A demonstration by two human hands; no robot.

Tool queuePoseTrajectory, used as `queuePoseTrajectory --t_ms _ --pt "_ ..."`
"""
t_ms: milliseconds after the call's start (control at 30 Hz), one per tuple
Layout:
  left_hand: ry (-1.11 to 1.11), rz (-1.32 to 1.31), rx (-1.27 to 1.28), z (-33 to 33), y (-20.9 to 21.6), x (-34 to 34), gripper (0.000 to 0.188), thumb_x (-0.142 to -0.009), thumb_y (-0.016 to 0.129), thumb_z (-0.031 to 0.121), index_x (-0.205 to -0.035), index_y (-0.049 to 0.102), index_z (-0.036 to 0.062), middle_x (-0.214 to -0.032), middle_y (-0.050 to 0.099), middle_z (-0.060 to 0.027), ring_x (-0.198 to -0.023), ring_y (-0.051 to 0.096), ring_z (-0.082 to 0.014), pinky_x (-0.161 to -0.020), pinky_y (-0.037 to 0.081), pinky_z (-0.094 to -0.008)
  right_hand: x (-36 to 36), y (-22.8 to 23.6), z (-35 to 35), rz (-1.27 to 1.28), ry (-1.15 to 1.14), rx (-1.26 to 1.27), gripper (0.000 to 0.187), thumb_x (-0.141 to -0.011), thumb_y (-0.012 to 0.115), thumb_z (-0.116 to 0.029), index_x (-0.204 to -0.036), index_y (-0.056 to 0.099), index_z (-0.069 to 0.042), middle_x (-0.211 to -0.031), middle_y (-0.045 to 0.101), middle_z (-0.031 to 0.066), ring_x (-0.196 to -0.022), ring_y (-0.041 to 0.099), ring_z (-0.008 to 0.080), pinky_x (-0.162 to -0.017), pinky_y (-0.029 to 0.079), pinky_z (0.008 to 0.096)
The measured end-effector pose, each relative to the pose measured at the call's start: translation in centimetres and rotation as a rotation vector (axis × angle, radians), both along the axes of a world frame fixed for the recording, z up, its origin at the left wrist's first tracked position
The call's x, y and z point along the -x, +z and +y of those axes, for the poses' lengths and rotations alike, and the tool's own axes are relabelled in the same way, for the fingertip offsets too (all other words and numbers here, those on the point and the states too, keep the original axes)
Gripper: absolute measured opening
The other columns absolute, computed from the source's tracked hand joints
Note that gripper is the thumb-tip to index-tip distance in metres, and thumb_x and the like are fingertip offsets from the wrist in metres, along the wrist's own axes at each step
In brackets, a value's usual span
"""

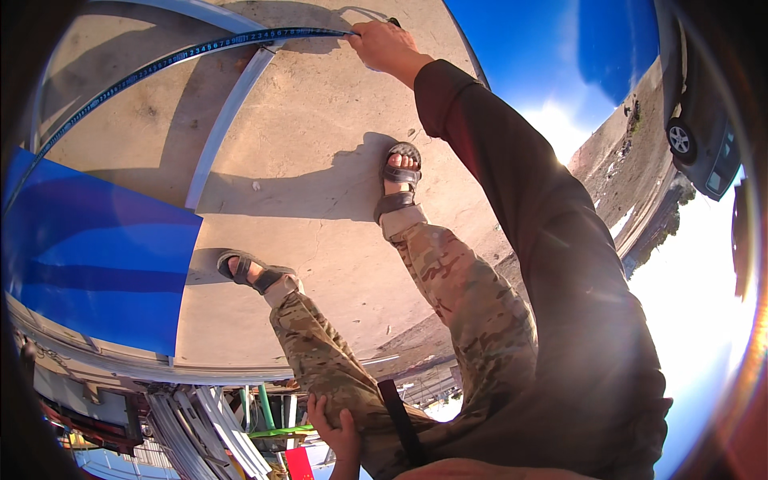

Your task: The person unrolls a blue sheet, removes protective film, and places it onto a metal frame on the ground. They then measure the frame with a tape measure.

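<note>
My right hand (pixel 382 46) is stretched out far ahead, its fingers pinching one end of a tape measure's dark blue blade (pixel 190 53). The blade has pale markings and curves away to the far left, where its other end runs out of view. It passes over a light metal frame (pixel 232 122) on the ground. A small dark piece shows by my right knuckles, too small to name. Down by my left thigh, my left hand (pixel 340 436) lies on the camouflage trousers (pixel 324 336) with its fingers apart, holding nothing.
A blue sheet (pixel 96 256) lies at the left beside the frame. At the upper right stands a glossy blue panel (pixel 528 48). A grey car (pixel 708 120) is parked at the far right. Long pale metal profiles (pixel 220 432) are piled at the lower left. My sandalled feet stand on concrete.
</note>
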State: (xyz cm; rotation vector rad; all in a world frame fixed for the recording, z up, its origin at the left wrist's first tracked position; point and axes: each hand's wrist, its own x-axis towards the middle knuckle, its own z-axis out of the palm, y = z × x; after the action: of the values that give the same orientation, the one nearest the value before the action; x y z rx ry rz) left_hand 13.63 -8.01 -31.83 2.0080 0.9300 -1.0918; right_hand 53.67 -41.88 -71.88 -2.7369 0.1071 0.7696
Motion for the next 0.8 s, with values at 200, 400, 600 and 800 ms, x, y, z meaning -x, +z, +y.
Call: queuePoseTrajectory --t_ms 200,400,600,800 --pt "0.001 0.003 -0.005 -0.1 0.0 -0.1 0.049 -0.077 0.06 0.017 -0.121 0.047 0.001 -0.138 0.037 -0.0201 -0.127 0.034 -0.0366 -0.107 0.025 -0.0466 0.3 -0.3 -0.1 0.016 0.0 0.002 0.031 -0.093 0.045 -0.035 -0.108 0.063 -0.015 -0.098 0.065 0.0125 -0.094 0.061 0.0318 -0.08 0.047 0.0451" --pt "-0.002 0.002 -0.005 -0.1 0.0 -0.2 0.049 -0.076 0.06 0.017 -0.121 0.048 0.0014 -0.138 0.036 -0.0202 -0.128 0.034 -0.0365 -0.108 0.024 -0.0466 0.2 -0.1 0.0 0.01 0.009 -0.007 0.031 -0.093 0.045 -0.034 -0.11 0.063 -0.015 -0.099 0.065 0.0125 -0.094 0.061 0.032 -0.081 0.047 0.0455" --pt "-0.009 -0.03 0.005 0.0 0.0 -0.2 0.049 -0.076 0.061 0.017 -0.121 0.048 0.0013 -0.137 0.037 -0.0203 -0.127 0.034 -0.0365 -0.107 0.025 -0.0466 0.0 0.6 0.1 0.045 -0.002 0.015 0.032 -0.093 0.044 -0.034 -0.11 0.063 -0.014 -0.1 0.065 0.0116 -0.096 0.06 0.0317 -0.083 0.046 0.0448" --pt "-0.037 -0.089 -0.03 0.4 0.7 0.0 0.047 -0.075 0.065 0.016 -0.118 0.052 0.0022 -0.133 0.041 -0.0213 -0.122 0.04 -0.0372 -0.103 0.03 -0.0455 0.9 8.0 0.5 0.27 0.058 -0.083 0.033 -0.091 0.045 -0.037 -0.098 0.064 -0.011 -0.086 0.067 0.0102 -0.085 0.063 0.0292 -0.076 0.047 0.0426"
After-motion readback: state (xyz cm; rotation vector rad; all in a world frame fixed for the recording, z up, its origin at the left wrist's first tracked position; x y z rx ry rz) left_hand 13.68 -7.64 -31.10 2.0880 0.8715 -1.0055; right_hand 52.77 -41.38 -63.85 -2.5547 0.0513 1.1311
